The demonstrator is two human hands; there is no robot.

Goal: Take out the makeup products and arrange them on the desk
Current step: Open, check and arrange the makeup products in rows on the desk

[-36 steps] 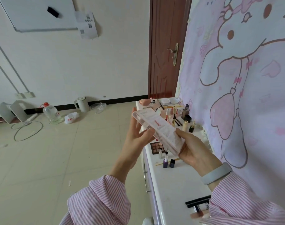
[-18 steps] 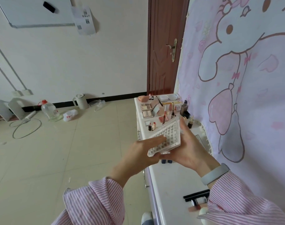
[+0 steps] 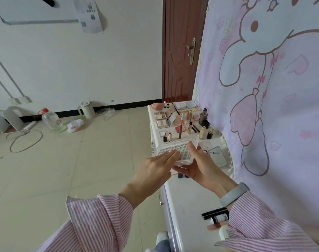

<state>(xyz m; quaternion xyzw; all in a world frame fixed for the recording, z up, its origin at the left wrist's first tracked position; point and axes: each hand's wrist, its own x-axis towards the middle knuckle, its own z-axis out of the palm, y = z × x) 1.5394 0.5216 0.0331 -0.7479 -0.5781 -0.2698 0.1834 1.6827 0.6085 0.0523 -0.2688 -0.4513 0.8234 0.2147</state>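
Observation:
A clear plastic palette case (image 3: pixel 180 150) with a grid of small cells is held flat above the white desk (image 3: pixel 187 200). My right hand (image 3: pixel 202 166) supports it from below and the right, thumb along its right edge. My left hand (image 3: pixel 155 170) lies on its near left part with fingers stretched over the lid. Beyond it on the desk stand many makeup items: open eyeshadow palettes (image 3: pixel 161 119), lipsticks (image 3: pixel 167 136), a gold mascara tube (image 3: pixel 190 125), bottles (image 3: pixel 203 116) and a small mirror (image 3: pixel 217 155).
Black pencils and a lip gloss (image 3: pixel 216 216) lie at the desk's near end by my right sleeve. A cartoon-printed cloth (image 3: pixel 264 88) hangs along the right. On the floor to the left are a water bottle (image 3: pixel 52 120), a jug (image 3: pixel 86 110) and a cable ring.
The case has been turned from tilted upright to flat with the grid side up, and lowered toward the desk. My left hand moved from its back onto its top.

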